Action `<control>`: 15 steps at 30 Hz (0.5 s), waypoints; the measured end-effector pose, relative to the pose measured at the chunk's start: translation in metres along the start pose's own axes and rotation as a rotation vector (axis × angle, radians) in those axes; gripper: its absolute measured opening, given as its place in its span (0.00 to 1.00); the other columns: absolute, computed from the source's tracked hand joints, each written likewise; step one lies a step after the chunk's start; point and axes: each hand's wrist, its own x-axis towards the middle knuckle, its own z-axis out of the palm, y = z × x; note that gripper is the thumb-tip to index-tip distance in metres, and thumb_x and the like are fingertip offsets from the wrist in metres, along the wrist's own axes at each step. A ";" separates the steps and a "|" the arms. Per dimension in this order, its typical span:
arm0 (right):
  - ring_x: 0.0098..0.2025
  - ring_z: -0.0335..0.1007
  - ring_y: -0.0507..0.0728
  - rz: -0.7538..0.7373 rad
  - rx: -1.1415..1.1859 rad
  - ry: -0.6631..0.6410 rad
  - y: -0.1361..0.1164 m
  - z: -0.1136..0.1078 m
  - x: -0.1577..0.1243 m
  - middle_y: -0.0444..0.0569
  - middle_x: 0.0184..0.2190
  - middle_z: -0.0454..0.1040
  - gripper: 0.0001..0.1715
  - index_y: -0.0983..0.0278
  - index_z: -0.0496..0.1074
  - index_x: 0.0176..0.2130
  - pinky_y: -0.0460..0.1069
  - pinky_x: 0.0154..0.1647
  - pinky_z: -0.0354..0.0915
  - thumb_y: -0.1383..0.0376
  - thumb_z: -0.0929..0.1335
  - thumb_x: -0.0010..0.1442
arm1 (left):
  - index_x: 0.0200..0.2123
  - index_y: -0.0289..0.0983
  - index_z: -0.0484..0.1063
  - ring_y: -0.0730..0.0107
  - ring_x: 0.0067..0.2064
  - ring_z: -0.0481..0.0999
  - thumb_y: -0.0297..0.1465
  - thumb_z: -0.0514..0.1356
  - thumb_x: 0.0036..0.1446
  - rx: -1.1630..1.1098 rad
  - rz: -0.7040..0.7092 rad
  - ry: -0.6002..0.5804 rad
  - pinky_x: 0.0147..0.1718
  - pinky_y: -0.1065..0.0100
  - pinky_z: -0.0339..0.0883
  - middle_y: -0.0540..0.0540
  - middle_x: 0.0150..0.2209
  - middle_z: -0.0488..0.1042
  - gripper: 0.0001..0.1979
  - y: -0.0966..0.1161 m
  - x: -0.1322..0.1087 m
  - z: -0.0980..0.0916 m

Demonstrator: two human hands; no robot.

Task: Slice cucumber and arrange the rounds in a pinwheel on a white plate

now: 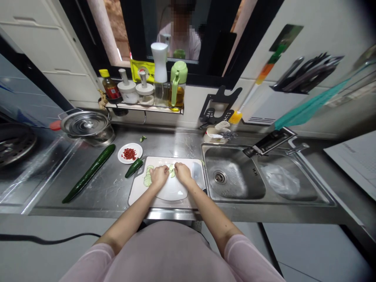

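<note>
Cucumber (89, 173), cutting board (137, 194) on counter (113, 196)

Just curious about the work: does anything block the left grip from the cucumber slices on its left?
Nothing visible does: the left grip is close beside those cucumber slices on the cutting board.

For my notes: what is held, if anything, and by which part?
Cucumber slices seem held near their edges, between the left hand and right hand; exact contact is too small to tell.

whole cucumber (89, 172): dark green | slices (147, 180): pale green, seemingly darker-rimmed | large plate (173, 191): white | chopped bits (129, 154): red
</note>
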 end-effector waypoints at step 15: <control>0.49 0.65 0.58 0.112 0.003 0.077 0.010 0.001 -0.006 0.54 0.46 0.72 0.13 0.62 0.67 0.47 0.49 0.42 0.57 0.60 0.60 0.67 | 0.37 0.43 0.75 0.58 0.46 0.71 0.35 0.55 0.56 0.019 0.019 0.014 0.47 0.58 0.52 0.45 0.41 0.76 0.10 -0.003 -0.004 -0.003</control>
